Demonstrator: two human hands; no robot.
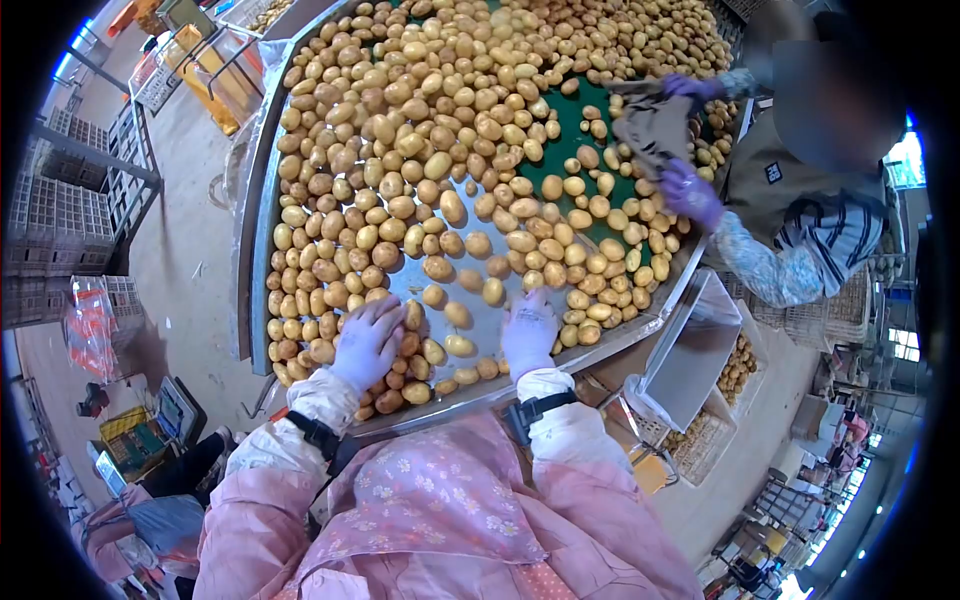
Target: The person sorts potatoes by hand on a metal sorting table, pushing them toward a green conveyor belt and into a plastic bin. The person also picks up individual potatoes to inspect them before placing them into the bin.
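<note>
Potatoes (345, 130) cover most of a metal sorting table (463, 325), whose bare grey surface shows between them in front of me. My left hand (368, 342), in a pale lilac glove, lies over potatoes near the front edge, fingers stretched forward. To its right, my right hand (530, 328), gloved alike, rests at the edge of another group of potatoes with its fingers extended. Neither hand grips a potato that I can make out. A few loose potatoes (458, 315) lie between the two hands.
At the right side, a co-worker's purple-gloved hands (690, 195) hold a dark grey-brown cloth or sack (652, 125) above green belting (560, 150). A grey chute (690, 345) and crates with potatoes (700, 445) stand at the lower right. Stacked crates (60, 220) line the left.
</note>
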